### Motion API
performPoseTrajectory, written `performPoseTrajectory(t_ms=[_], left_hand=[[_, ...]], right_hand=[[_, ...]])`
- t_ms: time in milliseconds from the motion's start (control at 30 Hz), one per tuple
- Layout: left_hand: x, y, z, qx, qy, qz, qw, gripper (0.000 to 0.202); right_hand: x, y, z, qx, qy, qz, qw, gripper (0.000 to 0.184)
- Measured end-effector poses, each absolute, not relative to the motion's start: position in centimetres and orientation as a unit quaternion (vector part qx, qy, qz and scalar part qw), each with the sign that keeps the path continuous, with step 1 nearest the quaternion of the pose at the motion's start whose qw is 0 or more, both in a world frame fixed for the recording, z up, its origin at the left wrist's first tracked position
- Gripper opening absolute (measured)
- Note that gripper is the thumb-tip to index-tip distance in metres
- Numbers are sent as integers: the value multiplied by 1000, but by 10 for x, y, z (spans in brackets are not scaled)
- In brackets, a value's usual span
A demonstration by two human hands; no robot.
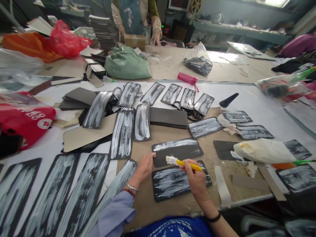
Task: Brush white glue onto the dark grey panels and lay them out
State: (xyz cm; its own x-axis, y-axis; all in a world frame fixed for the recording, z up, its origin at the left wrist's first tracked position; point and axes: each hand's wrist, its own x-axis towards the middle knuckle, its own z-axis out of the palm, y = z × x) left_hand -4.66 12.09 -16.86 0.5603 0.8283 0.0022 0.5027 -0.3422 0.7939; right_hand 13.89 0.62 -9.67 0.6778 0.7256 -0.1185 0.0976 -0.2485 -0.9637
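In my right hand (197, 179) is a yellow-handled brush (182, 163), its bristles thick with white paste. The bristles are over the lower part of a dark rectangular panel (177, 152), whose upper edge carries a white streak. At that panel's left end, my left hand (145, 166) pinches the edge between thumb and fingers. Just below lies another dark panel (170, 184) covered in white strokes, partly hidden by my right hand. More streaked panels (122, 135) lie to the left and beyond.
Long coated panels (54, 187) fill the left front. A white bottle-shaped bag (264, 150) lies on the right. Farther back are a green sack (128, 64), a pink cylindrical pouch (187, 78) and a red bag (27, 115). A person (135, 19) stands across the table with hands near a box.
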Motion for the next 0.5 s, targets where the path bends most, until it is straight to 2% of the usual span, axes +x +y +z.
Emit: performPoseTrajectory(t_ms=[200,500], left_hand=[[-44,124,-166,768,447,189,418,34],[-45,110,-181,835,398,237,298,33]], right_hand=[[100,20,-108,-689,-246,372,571,38],[176,7,-124,-742,-195,280,577,43]])
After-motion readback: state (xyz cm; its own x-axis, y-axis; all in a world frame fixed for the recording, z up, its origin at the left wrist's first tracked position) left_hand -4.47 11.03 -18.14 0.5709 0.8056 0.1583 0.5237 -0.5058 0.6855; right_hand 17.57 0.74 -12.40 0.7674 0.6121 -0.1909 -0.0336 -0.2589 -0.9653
